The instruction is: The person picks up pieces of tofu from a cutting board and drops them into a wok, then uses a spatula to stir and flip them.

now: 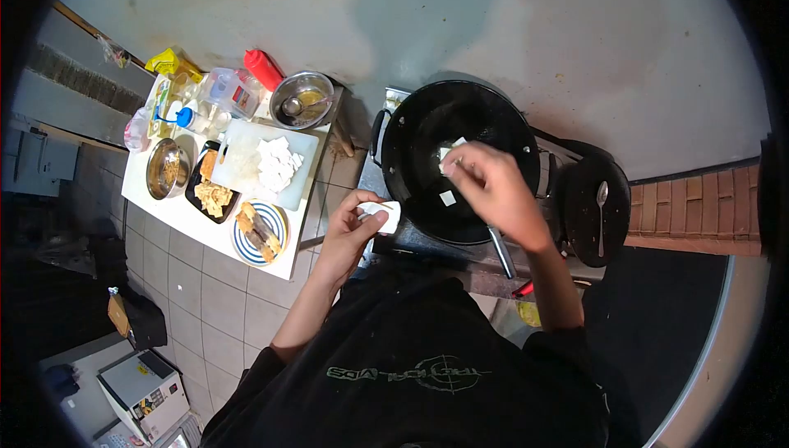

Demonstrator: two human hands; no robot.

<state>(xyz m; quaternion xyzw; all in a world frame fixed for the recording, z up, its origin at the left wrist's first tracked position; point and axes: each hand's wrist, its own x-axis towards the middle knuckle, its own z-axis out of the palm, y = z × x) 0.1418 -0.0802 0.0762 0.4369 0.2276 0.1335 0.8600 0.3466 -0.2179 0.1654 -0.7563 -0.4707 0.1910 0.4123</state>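
My left hand [352, 230] pinches a small stack of flat white pieces [389, 216] between thumb and fingers, just left of the wok's rim. Over the large black wok [501, 123] is my right hand [491, 189], slightly blurred, its thumb and fingers drawn together at a white piece. One flat white square [447, 198] lies in the wok below those fingers, and another white bit [459, 141] shows beyond them. A metal handle [500, 252] sticks out from under my right wrist at the wok's near edge.
On the left table, a cutting board [238, 140] carries a pile of white pieces [279, 165]. Around it stand a metal bowl with a ladle [302, 100], a black tray [197, 200], a striped plate [239, 242] and bottles. A black pan with a spoon [602, 201] sits right of the wok.
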